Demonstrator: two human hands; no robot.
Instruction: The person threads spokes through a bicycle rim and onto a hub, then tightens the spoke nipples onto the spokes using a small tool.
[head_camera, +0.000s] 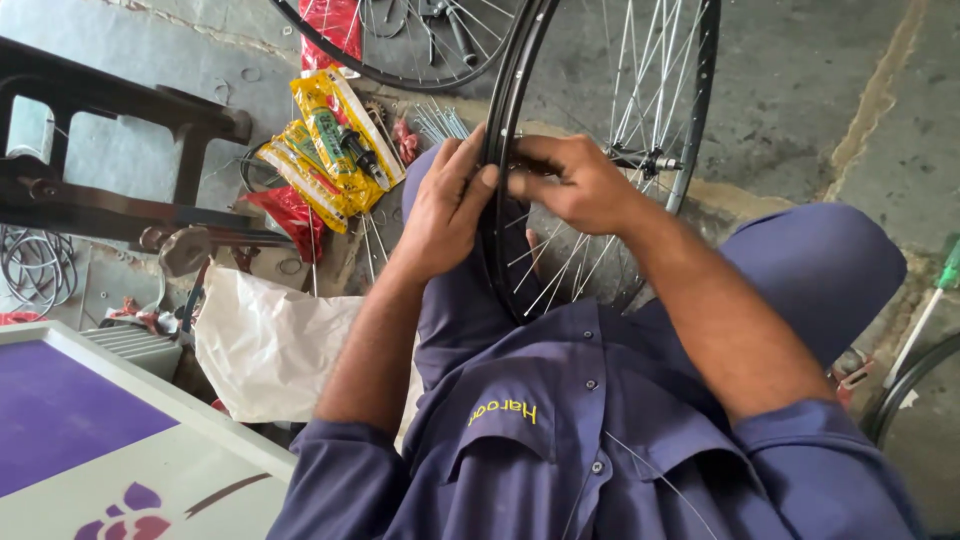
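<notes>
Pinching the stiff, light black metal spoked wheel rim (500, 150) at twelve o'clock, our left hand (445, 205) and right hand (575, 185) avoid its thin, bendable spokes (560, 265).

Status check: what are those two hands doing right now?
Left hand grips black wheel rim. Right hand pinches at spokes inside the rim. Second wheel and yellow packets lie beyond, apart.
</notes>
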